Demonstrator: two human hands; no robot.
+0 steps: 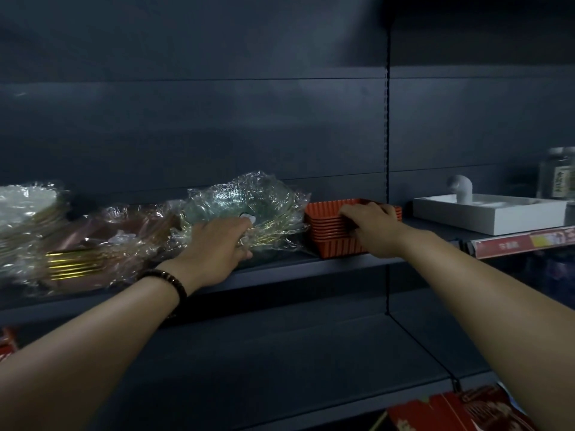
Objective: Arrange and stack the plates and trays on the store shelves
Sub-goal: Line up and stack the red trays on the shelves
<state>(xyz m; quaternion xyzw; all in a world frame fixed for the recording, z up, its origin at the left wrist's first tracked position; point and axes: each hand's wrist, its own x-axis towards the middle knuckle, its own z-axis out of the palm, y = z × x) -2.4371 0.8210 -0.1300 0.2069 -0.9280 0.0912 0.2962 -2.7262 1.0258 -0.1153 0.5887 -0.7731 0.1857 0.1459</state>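
One tray stack [326,241] at shelf [280,275] edge

Crinkled clear film [267,194] is glinting glossily over the plates [270,237] mid-frame; the orange trays [326,234] are showing ribbed, dull plastic; the dark shelf [280,270] is looking smooth, matt metal; the white tray [497,217] at right is looking matt.

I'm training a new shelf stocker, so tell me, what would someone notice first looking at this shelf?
The stack of orange trays stands out mid-way along the dark shelf, with the right hand gripping its near rim. Just left of it, the left hand holds a shiny plastic-wrapped bundle of glass plates. Farther right sits a white tray.
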